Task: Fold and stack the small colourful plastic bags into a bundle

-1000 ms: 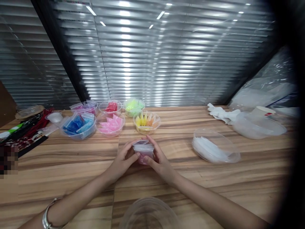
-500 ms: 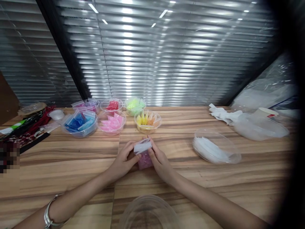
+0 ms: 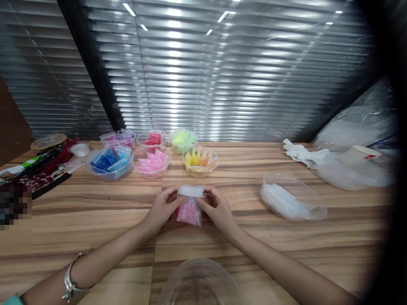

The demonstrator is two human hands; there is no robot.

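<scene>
Between my hands, over the middle of the table, is a clear plastic zip bag with pink contents and a whitish band along its top. A darker red-pink edge shows behind its left side; whether that is a second bag I cannot tell. My left hand pinches the bag's upper left part, thumb in front and fingers behind. On the upper right, my right hand grips it the same way. Below them, at the bottom of the view, stands a clear round plastic tub.
Clear bowls line the back: blue bags, pink bags, yellow and orange bags, with purple, red and green ones behind. To the right, a tilted bowl holds whitish bags. Dark red cords lie at left. Window blinds stand behind the table.
The bag has turned to face me more squarely, showing more of its pink contents. My right fingers have shifted from its side to its top right. The view has moved slightly.
</scene>
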